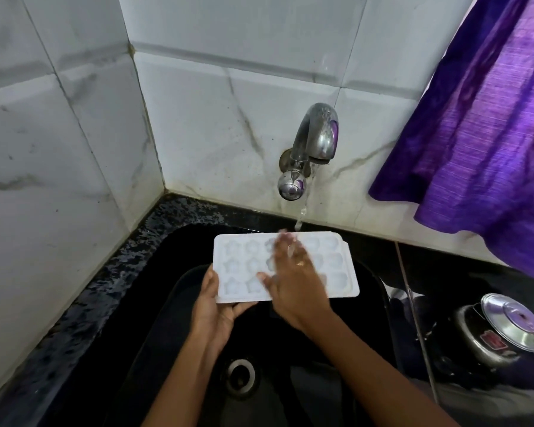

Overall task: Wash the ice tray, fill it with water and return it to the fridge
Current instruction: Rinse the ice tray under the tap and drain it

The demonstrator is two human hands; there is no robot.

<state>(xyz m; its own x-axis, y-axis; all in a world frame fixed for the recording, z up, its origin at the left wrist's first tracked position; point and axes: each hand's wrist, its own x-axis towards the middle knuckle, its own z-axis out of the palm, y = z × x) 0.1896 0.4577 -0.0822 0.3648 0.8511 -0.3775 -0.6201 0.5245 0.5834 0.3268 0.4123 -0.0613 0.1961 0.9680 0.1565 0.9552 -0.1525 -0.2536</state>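
Left hand (211,306) grips ice tray (336,266) corner; right hand (293,283) flat on top.

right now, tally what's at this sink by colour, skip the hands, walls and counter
white: 1, white plastic ice tray
silver: 2, chrome wall tap, steel pressure cooker
purple: 1, purple cloth curtain
black: 1, black sink basin
total: 5
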